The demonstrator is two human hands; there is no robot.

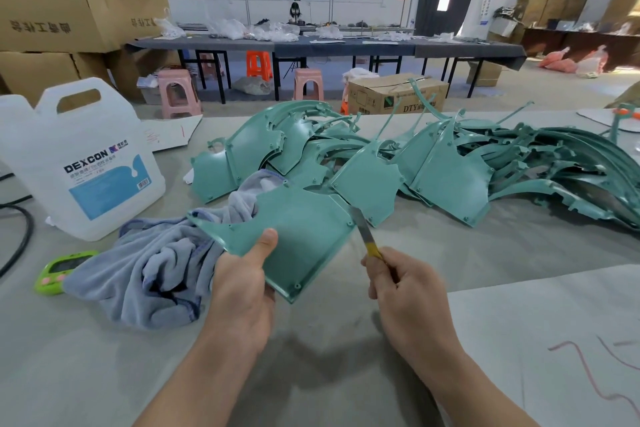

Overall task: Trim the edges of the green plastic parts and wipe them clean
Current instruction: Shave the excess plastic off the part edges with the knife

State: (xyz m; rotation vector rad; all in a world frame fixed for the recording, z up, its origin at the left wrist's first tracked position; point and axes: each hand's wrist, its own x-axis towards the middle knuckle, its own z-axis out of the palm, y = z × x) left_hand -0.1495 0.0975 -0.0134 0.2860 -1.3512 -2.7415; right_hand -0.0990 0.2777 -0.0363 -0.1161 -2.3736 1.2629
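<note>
Left hand (242, 282) grips one flat, smooth green plastic part (294, 236); right hand (405, 291) clenches one yellow-handled knife (365, 236). One crumpled grey cloth (156, 274) lies lower left, one white jug (79, 156) upper left.

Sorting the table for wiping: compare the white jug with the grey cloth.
The white jug stands upright and rigid; the grey cloth lies crumpled and soft. The jug carries a blue printed label; the cloth is plain with dark stitched edges. The jug stands apart, while the cloth lies partly under the green part. Both rest on the table.

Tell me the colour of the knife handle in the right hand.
Yellow: the handle shows just above the right hand, clearest in the head view.
</note>
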